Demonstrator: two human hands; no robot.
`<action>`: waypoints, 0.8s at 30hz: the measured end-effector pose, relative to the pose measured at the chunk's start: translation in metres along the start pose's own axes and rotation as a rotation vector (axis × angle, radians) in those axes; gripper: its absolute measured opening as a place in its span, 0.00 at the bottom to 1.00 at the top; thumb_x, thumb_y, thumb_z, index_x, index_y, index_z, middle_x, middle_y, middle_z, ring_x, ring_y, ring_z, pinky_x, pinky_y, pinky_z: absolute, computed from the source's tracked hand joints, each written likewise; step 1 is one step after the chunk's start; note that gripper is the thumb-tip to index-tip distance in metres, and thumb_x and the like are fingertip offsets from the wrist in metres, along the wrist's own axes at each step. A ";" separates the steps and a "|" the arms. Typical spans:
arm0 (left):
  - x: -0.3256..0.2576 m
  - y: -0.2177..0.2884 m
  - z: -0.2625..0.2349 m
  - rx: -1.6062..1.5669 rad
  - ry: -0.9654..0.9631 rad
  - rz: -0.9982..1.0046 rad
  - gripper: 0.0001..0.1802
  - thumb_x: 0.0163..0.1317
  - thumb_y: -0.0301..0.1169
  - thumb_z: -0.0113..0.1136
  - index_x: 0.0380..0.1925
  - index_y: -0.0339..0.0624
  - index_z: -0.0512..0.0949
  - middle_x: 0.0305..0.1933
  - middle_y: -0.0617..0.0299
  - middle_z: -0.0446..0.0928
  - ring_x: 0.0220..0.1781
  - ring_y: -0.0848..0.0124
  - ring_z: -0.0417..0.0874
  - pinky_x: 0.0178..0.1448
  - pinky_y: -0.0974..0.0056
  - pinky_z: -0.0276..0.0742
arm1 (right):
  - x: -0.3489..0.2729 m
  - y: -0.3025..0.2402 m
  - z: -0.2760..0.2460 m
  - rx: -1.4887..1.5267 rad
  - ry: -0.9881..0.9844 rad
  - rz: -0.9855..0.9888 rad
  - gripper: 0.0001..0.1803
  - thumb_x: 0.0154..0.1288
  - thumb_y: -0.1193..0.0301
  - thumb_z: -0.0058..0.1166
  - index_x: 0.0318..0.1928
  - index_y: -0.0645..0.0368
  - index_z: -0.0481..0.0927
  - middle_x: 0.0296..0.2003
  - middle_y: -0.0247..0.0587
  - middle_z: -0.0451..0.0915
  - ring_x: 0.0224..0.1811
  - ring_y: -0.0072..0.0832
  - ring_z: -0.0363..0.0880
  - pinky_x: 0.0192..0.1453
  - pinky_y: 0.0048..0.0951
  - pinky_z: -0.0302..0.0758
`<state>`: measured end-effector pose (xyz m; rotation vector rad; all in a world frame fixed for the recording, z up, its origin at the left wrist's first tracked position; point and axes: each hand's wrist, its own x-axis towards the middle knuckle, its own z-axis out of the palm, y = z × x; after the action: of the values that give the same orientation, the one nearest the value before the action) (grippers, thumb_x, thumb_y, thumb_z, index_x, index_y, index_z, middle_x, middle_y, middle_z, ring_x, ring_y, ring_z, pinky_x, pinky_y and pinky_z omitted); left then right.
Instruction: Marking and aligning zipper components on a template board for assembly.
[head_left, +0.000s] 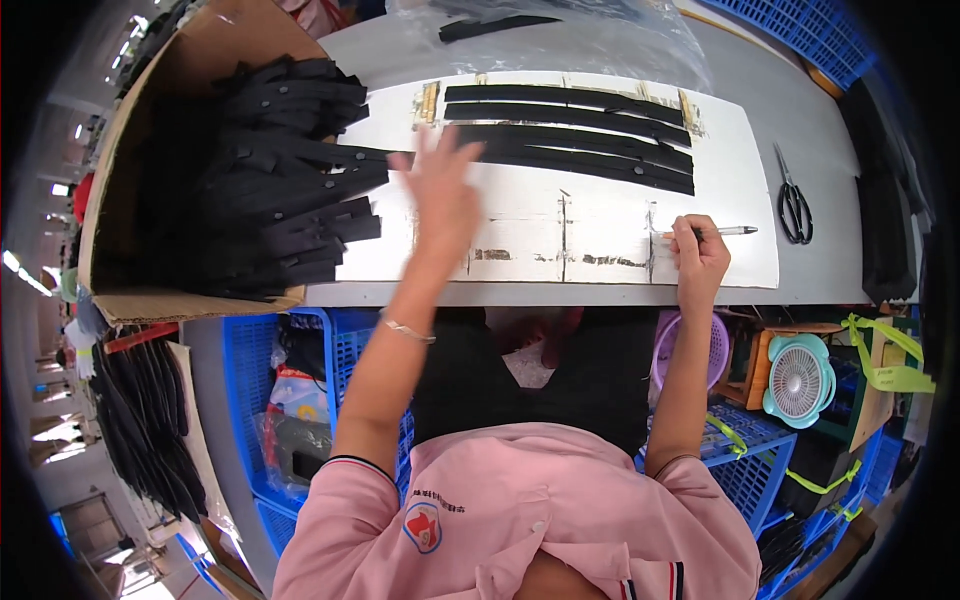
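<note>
Several black fabric strips (570, 112) lie side by side across a white board (520, 200) marked with dark lines. My left hand (447, 205), slightly smeared by motion, is over the board's left part with its fingers spread, at the left ends of the lower strips. Whether it touches them I cannot tell. In my right hand (702, 255), near the board's lower right, a pen (738, 231) is gripped, its barrel pointing right. To the left, a heap of black fabric pieces (290, 180) with small round buttons spills from a cardboard box onto the board.
The open cardboard box (125, 190) takes up the table's left end. Black-handled scissors (794, 210) lie right of the board. Clear plastic film (610, 45) covers the far side. Below the table edge are blue crates (250, 400) and a small turquoise fan (800, 380).
</note>
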<state>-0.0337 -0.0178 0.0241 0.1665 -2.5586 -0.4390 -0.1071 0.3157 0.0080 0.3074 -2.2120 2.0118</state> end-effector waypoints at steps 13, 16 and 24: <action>-0.011 -0.111 -0.070 0.302 0.136 -0.146 0.06 0.65 0.32 0.69 0.40 0.50 0.89 0.66 0.60 0.80 0.80 0.52 0.64 0.82 0.29 0.34 | 0.002 -0.008 0.007 -0.025 0.051 0.039 0.04 0.73 0.74 0.60 0.39 0.63 0.83 0.26 0.28 0.78 0.28 0.12 0.71 0.33 0.16 0.66; -0.017 -0.062 -0.042 0.151 0.138 0.025 0.07 0.67 0.33 0.66 0.43 0.51 0.89 0.65 0.60 0.80 0.78 0.53 0.68 0.82 0.32 0.41 | 0.002 -0.005 0.009 -0.026 0.085 0.036 0.05 0.75 0.72 0.59 0.42 0.61 0.84 0.26 0.28 0.78 0.23 0.09 0.66 0.26 0.15 0.61; -0.051 0.083 0.025 -0.186 -0.204 0.134 0.24 0.71 0.37 0.63 0.65 0.44 0.78 0.73 0.52 0.72 0.80 0.49 0.63 0.81 0.30 0.43 | -0.036 -0.031 0.041 -0.277 0.107 -0.139 0.17 0.76 0.72 0.56 0.62 0.59 0.80 0.38 0.41 0.90 0.37 0.25 0.85 0.42 0.27 0.79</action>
<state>-0.0061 0.0770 0.0072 -0.1228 -2.6870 -0.6683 -0.0631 0.2744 0.0253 0.3033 -2.2947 1.5896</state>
